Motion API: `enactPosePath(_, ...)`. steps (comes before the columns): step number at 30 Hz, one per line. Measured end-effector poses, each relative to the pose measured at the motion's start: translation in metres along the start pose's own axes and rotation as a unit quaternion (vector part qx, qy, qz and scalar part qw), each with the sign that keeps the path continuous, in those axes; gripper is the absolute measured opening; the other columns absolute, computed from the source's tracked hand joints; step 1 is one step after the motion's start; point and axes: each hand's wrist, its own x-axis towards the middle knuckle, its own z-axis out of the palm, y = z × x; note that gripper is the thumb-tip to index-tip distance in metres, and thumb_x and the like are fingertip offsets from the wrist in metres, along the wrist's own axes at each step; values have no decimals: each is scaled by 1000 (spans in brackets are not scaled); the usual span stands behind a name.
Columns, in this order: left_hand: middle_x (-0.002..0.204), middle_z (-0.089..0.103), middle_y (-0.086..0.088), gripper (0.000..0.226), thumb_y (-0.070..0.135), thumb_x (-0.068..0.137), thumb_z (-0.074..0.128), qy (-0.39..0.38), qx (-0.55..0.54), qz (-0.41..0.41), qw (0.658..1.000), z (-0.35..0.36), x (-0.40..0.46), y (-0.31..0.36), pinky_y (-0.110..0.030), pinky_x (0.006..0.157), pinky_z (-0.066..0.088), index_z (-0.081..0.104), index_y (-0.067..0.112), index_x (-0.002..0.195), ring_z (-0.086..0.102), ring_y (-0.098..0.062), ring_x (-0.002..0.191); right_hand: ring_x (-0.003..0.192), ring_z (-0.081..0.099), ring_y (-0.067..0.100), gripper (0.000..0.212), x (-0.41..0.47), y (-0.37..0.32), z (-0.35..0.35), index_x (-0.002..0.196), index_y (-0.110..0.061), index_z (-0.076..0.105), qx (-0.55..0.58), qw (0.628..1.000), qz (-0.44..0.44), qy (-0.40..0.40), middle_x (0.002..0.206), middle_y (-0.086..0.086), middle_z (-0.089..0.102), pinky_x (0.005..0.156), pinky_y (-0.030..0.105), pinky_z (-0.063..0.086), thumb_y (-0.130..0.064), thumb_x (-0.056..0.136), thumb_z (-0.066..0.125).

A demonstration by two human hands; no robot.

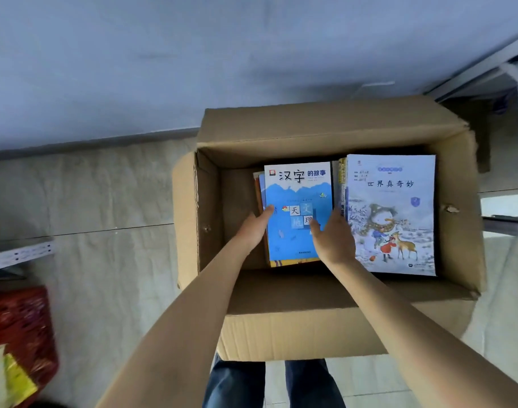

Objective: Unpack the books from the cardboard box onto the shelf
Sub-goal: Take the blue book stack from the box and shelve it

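Note:
An open cardboard box (325,313) stands on the floor in front of me with two stacks of books inside. The left stack is topped by a blue and white book (296,195). The right stack is topped by a pale book with a snowy picture (399,219). My left hand (253,228) grips the left edge of the blue book's stack, thumb on the cover. My right hand (333,237) grips its right edge, thumb on the cover and fingers down between the two stacks.
A white metal shelf rail (19,254) juts in at the left, with a red basket (19,328) below it. Another shelf frame (505,222) stands at the right edge. A blue-grey wall lies beyond the box. My legs show below it.

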Motion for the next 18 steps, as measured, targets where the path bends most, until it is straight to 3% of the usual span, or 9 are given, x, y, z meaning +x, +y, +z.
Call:
enactPosePath(3,115,71,-1,47,60,92,51,-29,-104,0,994,11,13,0,-24,67,49,60,22,118,69,-11,87,139,33,36,76,-2,-1,17,152,1,10,-23,999,-20,38,152,21,32,112,44,33,-39,98,45)
enactPosePath(5,103,72,-3,38,61,88,57,10,-115,1,993,21,17,-2,-33,68,57,60,24,95,71,-18,83,138,35,35,71,1,-1,22,152,0,12,10,999,-16,43,152,20,29,107,44,37,-33,99,46)
enactPosePath(6,106,72,-6,41,63,86,58,34,-103,-2,994,25,18,-4,-39,75,58,59,23,93,71,-22,88,136,37,35,69,4,-2,22,152,0,13,26,999,-10,47,152,20,29,104,43,40,-31,99,45)
enactPosePath(10,139,56,-10,73,68,82,59,87,-78,-13,993,34,16,-8,-43,89,58,53,11,128,68,-27,108,128,46,39,61,18,-7,15,147,3,24,34,999,15,37,147,23,31,100,43,42,-31,101,43)
enactPosePath(12,142,52,-11,77,68,82,58,102,-63,-11,993,35,15,-8,-45,92,56,48,9,131,65,-28,113,126,47,40,58,22,-10,14,144,3,29,37,999,34,20,145,23,32,100,45,43,-33,101,43)
enactPosePath(15,140,53,-11,76,67,83,57,130,-51,-9,990,36,15,-7,-42,88,58,47,8,129,66,-28,110,129,44,42,60,21,-14,16,147,0,25,43,998,38,-3,147,25,29,105,50,41,-33,100,44)
enactPosePath(18,128,62,-9,70,66,83,60,126,-77,-13,989,31,15,-9,-35,72,59,51,9,122,70,-24,100,132,39,44,64,23,-16,16,149,-1,21,36,998,39,-19,147,27,31,108,52,36,-35,100,45)
